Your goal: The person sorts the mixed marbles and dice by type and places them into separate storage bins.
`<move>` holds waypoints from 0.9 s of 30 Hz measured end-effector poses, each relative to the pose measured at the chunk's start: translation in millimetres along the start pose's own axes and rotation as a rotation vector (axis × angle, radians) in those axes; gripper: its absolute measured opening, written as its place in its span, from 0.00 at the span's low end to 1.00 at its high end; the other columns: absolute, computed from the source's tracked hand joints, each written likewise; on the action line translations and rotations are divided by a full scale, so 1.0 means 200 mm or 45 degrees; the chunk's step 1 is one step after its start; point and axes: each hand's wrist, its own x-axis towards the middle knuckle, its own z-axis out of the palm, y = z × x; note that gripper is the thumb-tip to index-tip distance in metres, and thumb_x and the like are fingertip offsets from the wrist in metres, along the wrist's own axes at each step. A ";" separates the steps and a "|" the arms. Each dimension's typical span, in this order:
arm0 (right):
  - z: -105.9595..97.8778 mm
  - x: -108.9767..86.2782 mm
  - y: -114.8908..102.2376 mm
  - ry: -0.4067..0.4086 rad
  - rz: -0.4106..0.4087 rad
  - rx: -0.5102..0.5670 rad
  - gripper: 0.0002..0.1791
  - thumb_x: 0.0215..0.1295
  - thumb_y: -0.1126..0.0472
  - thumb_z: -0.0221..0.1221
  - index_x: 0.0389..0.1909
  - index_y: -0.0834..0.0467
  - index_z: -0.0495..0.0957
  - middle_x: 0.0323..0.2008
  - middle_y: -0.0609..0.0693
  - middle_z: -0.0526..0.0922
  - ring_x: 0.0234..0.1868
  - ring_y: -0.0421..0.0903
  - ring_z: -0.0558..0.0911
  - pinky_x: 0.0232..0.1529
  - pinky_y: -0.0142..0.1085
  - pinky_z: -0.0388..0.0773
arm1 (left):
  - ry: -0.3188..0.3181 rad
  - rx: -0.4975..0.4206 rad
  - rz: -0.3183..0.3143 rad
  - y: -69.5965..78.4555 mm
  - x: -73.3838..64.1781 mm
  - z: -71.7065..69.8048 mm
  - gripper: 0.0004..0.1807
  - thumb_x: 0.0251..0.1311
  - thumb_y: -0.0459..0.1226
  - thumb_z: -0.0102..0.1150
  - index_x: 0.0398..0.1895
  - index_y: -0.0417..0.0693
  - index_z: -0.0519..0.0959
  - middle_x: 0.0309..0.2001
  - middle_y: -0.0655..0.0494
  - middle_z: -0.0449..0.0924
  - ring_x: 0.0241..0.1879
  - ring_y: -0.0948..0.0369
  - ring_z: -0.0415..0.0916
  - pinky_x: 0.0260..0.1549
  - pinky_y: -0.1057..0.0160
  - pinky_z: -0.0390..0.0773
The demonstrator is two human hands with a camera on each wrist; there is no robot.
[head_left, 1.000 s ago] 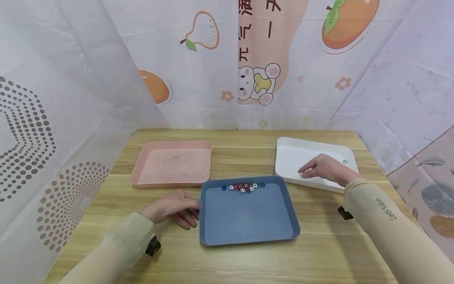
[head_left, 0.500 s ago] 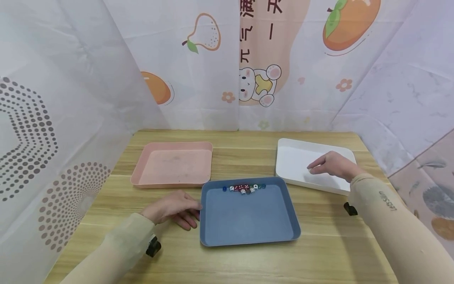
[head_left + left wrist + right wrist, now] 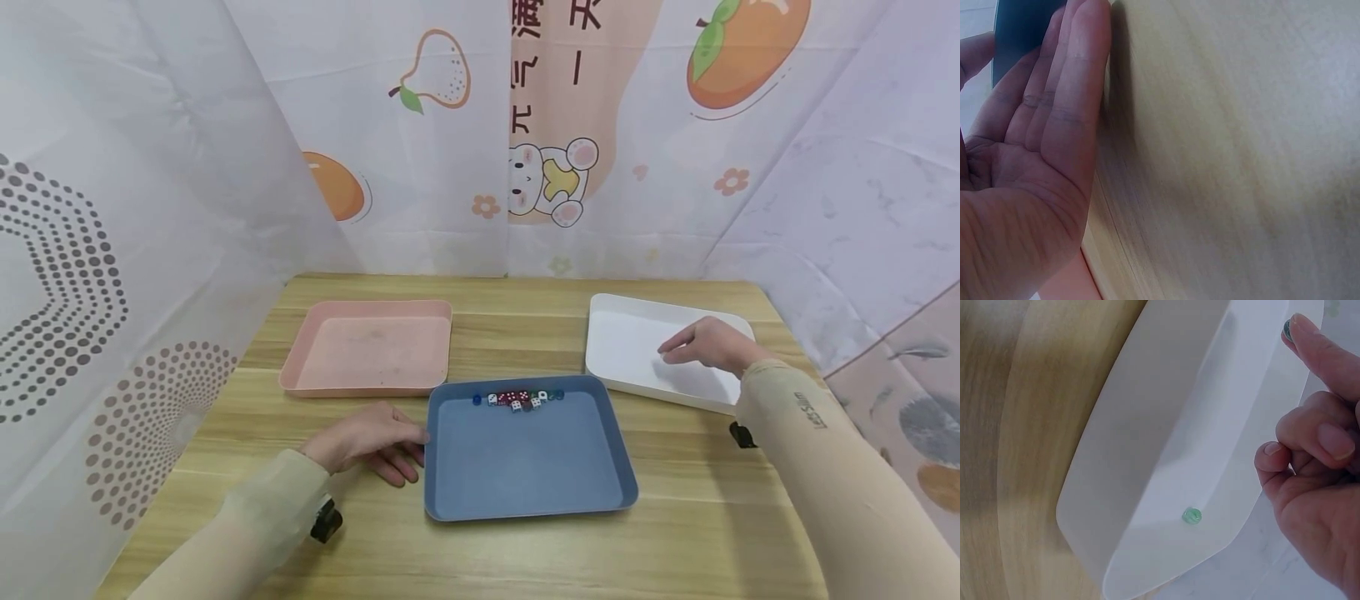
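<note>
In the head view, my right hand [image 3: 708,346] is over the white tray [image 3: 626,327], its fingertips brought together. The right wrist view shows a dark green glass marble [image 3: 1287,330] pinched at the fingertips; part of it is hidden. A lighter green marble [image 3: 1192,515] lies inside the white tray near one end, below the hand. My left hand [image 3: 375,442] rests beside the blue tray [image 3: 532,467], thumb touching its left rim, fingers fairly straight along the table. Toward the blue tray's back wall lie several red and white dice [image 3: 513,397] and a blue marble [image 3: 477,400].
A pink tray [image 3: 375,346] stands at the back left of the wooden table [image 3: 517,329]. Fruit-print curtains [image 3: 420,183] hang behind the table and at both sides.
My right hand has shifted a little right and back above the white tray. The left hand stays at the blue tray's rim. The head view has shifted slightly.
</note>
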 end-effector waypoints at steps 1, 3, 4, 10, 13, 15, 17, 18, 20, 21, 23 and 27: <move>0.00 0.01 0.00 0.002 -0.003 -0.004 0.19 0.67 0.54 0.67 0.53 0.62 0.86 0.63 0.69 0.76 0.64 0.71 0.74 0.58 0.61 0.78 | 0.002 0.000 0.000 0.00 0.00 0.00 0.19 0.66 0.46 0.62 0.42 0.36 0.86 0.37 0.44 0.88 0.34 0.50 0.88 0.34 0.51 0.90; 0.00 0.01 0.01 0.007 -0.007 -0.017 0.19 0.67 0.54 0.67 0.53 0.62 0.86 0.63 0.70 0.76 0.64 0.72 0.73 0.58 0.62 0.77 | 0.005 0.001 0.001 0.00 0.00 0.00 0.18 0.66 0.45 0.62 0.42 0.37 0.86 0.37 0.45 0.88 0.34 0.50 0.88 0.34 0.51 0.90; 0.00 0.02 0.01 0.009 -0.007 -0.027 0.19 0.67 0.54 0.67 0.53 0.62 0.86 0.63 0.70 0.76 0.64 0.72 0.73 0.59 0.63 0.77 | 0.005 0.000 0.002 0.00 0.00 0.00 0.18 0.67 0.45 0.62 0.42 0.37 0.86 0.37 0.45 0.88 0.34 0.50 0.88 0.34 0.51 0.90; 0.01 0.05 0.05 0.010 0.018 -0.064 0.19 0.68 0.55 0.66 0.54 0.62 0.86 0.63 0.70 0.77 0.64 0.74 0.72 0.60 0.65 0.75 | 0.001 0.003 0.009 0.00 0.00 0.00 0.18 0.67 0.45 0.62 0.42 0.37 0.87 0.37 0.45 0.88 0.34 0.50 0.88 0.34 0.51 0.89; 0.02 0.06 0.07 0.017 0.033 -0.079 0.19 0.68 0.54 0.65 0.54 0.61 0.86 0.63 0.70 0.76 0.65 0.75 0.70 0.61 0.68 0.72 | 0.004 0.007 0.008 0.00 0.00 0.00 0.18 0.67 0.45 0.61 0.41 0.37 0.87 0.37 0.45 0.88 0.34 0.50 0.88 0.33 0.51 0.89; 0.02 0.07 0.08 0.022 0.040 -0.085 0.19 0.68 0.54 0.65 0.54 0.61 0.86 0.63 0.70 0.76 0.65 0.75 0.69 0.62 0.69 0.69 | 0.005 0.008 0.006 0.00 0.00 0.00 0.18 0.67 0.45 0.62 0.41 0.37 0.87 0.37 0.45 0.89 0.34 0.50 0.88 0.33 0.51 0.89; 0.02 0.08 0.08 0.026 0.044 -0.095 0.18 0.68 0.55 0.65 0.54 0.61 0.86 0.62 0.70 0.77 0.66 0.75 0.69 0.63 0.69 0.68 | 0.005 0.008 0.005 0.00 0.00 0.00 0.18 0.67 0.45 0.62 0.41 0.37 0.87 0.37 0.45 0.89 0.34 0.50 0.88 0.33 0.51 0.89; 0.02 0.08 0.09 0.027 0.045 -0.098 0.18 0.68 0.55 0.65 0.53 0.61 0.86 0.62 0.69 0.78 0.66 0.75 0.68 0.64 0.70 0.67 | 0.003 0.006 0.005 0.00 0.00 0.00 0.18 0.67 0.45 0.62 0.41 0.37 0.87 0.37 0.45 0.89 0.34 0.50 0.88 0.34 0.51 0.89; 0.02 0.08 0.09 0.031 0.043 -0.109 0.17 0.68 0.56 0.65 0.53 0.61 0.86 0.61 0.69 0.79 0.65 0.75 0.69 0.64 0.70 0.67 | 0.003 0.005 0.006 0.00 0.00 0.00 0.18 0.67 0.45 0.62 0.41 0.37 0.87 0.37 0.45 0.89 0.34 0.51 0.88 0.34 0.51 0.89; 0.03 0.08 0.09 0.032 0.042 -0.115 0.17 0.68 0.56 0.65 0.52 0.61 0.86 0.60 0.69 0.79 0.65 0.75 0.69 0.64 0.70 0.67 | 0.003 0.003 0.007 0.00 0.00 0.00 0.18 0.67 0.45 0.62 0.41 0.37 0.87 0.37 0.45 0.89 0.34 0.51 0.88 0.34 0.51 0.89; 0.03 0.08 0.09 0.028 0.047 -0.114 0.17 0.68 0.56 0.65 0.52 0.61 0.87 0.60 0.69 0.79 0.65 0.75 0.69 0.64 0.70 0.67 | 0.003 0.001 0.008 0.00 0.00 0.00 0.18 0.67 0.45 0.62 0.41 0.37 0.87 0.37 0.45 0.88 0.33 0.51 0.88 0.34 0.51 0.89; 0.03 0.09 0.09 0.015 0.059 -0.119 0.16 0.68 0.57 0.65 0.52 0.61 0.87 0.61 0.69 0.78 0.66 0.76 0.68 0.64 0.70 0.66 | 0.000 0.000 0.012 -0.01 0.00 0.00 0.18 0.67 0.45 0.62 0.42 0.37 0.87 0.37 0.45 0.88 0.33 0.51 0.88 0.34 0.51 0.89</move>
